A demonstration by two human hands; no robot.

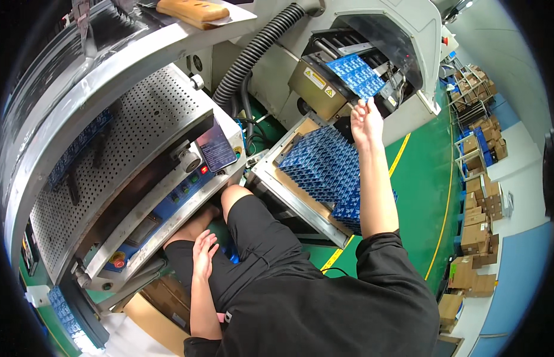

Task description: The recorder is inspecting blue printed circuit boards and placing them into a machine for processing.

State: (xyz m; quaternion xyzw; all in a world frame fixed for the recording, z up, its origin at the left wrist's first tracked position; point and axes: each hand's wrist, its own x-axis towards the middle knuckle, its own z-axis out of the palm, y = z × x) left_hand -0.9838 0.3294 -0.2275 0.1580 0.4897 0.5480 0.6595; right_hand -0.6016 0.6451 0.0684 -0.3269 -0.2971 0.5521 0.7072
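At the mouth of the machine at the upper right, my right hand [367, 124] is closed on the near corner of a blue circuit board panel [355, 76]. The panel lies tilted over the machine's rails, its far end among them. Below that arm, a large stack of blue circuit board panels [321, 163] sits in layers on a cart top [265, 172]. My left hand [203, 253] hangs over my lap with its fingers spread, and nothing shows in it. The perforated metal machine bed [140, 113] is in front and to the left.
A phone [217, 146] leans on the control panel, above a red emergency button [117, 259]. A black corrugated hose [253, 53] runs between the machines. An orange-handled tool [193, 11] lies on the top ledge. Cardboard boxes [476, 229] line the right wall.
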